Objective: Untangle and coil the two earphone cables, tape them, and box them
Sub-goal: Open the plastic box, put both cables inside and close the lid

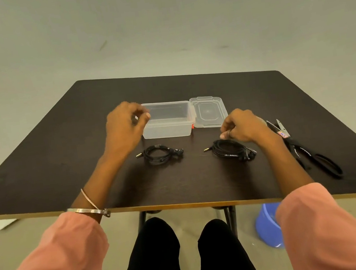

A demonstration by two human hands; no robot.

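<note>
Soft, even overhead light falls on my dark table, casting faint shadows; my left hand blurs slightly, the wide lens bows the table's edges, and my sleeves loom oversized

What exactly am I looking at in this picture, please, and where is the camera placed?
There is no machine: a person wears a camera on the head, looking down at their own hands. The left hand hovers by an open clear box, whose lid lies beside it. The right hand hangs over one coiled black earphone cable; a second coil lies apart from it. Scissors rest on the dark table. Neither hand visibly holds anything.
</note>
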